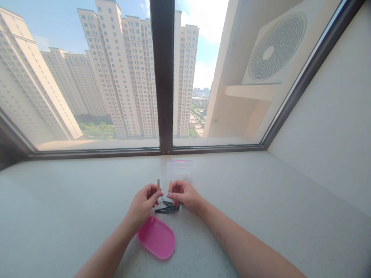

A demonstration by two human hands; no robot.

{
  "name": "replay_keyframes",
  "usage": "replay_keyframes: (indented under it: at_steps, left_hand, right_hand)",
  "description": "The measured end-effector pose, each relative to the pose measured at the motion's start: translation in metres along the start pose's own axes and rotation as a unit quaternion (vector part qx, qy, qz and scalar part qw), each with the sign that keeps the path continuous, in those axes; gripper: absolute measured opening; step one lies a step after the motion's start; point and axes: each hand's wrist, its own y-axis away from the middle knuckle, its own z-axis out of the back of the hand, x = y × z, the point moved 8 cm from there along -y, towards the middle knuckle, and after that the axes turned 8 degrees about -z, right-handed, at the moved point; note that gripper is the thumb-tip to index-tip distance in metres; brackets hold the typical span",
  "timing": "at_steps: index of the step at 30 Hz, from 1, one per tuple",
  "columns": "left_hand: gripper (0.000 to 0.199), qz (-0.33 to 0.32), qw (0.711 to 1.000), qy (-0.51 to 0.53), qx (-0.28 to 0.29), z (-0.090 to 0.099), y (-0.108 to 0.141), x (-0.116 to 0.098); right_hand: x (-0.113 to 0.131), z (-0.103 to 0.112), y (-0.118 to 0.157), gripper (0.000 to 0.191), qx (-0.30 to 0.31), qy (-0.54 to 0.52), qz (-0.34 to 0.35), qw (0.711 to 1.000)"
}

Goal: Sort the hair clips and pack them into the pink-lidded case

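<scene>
My left hand (146,200) pinches a slim tan-gold clip-like piece (158,184) upright between thumb and fingers. A similar tan-gold piece (170,186) stands up from the pinched fingertips of my right hand (185,195). The two pieces are a small gap apart; their exact kind is too small to make out. Under and between the hands lie black hair clips (167,209), partly covered by the right fingers, with a small shiny ring-like thing (161,200) beside them. Nearer to me, just below my left wrist, sits a shallow pink oval dish (158,239) with nothing visible in it.
A clear plastic pouch or box (180,170) with a pink line along its top lies behind my hands. The pale windowsill (72,200) spreads to both sides. Dark window frames (165,77) rise behind it, and a white wall (327,116) closes the right side.
</scene>
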Motion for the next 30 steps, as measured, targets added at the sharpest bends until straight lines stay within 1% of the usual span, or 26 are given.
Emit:
replay_keyframes:
  at_steps: [8, 12, 17, 21, 27, 30]
  left_hand:
    - [0.022, 0.003, 1.0, 0.002, 0.008, -0.007, 0.002, 0.0]
    - [0.023, 0.008, 1.0, 0.011, 0.009, -0.009, 0.002, 0.003]
    - [0.022, 0.012, 1.0, 0.025, 0.004, -0.008, 0.001, 0.006]
    - [0.022, 0.018, 1.0, 0.025, -0.003, -0.007, 0.001, 0.005]
    - [0.03, 0.023, 0.999, 0.016, -0.031, 0.002, 0.002, 0.0]
    - [0.031, 0.021, 0.999, 0.02, -0.031, 0.001, 0.002, 0.0]
  right_hand:
    - [0.002, 0.0, 0.002, 0.032, 0.011, 0.002, -0.002, 1.0]
    - [0.001, 0.0, 0.002, 0.03, 0.009, 0.009, -0.001, 1.0]
    - [0.0, -0.001, 0.003, 0.028, 0.009, 0.009, -0.002, 1.0]
    - [0.0, -0.002, 0.004, 0.029, 0.011, 0.011, -0.007, 1.0]
    - [-0.003, 0.0, 0.002, 0.029, 0.007, 0.013, -0.01, 1.0]
    - [-0.003, 0.0, 0.002, 0.03, 0.001, 0.011, -0.014, 1.0]
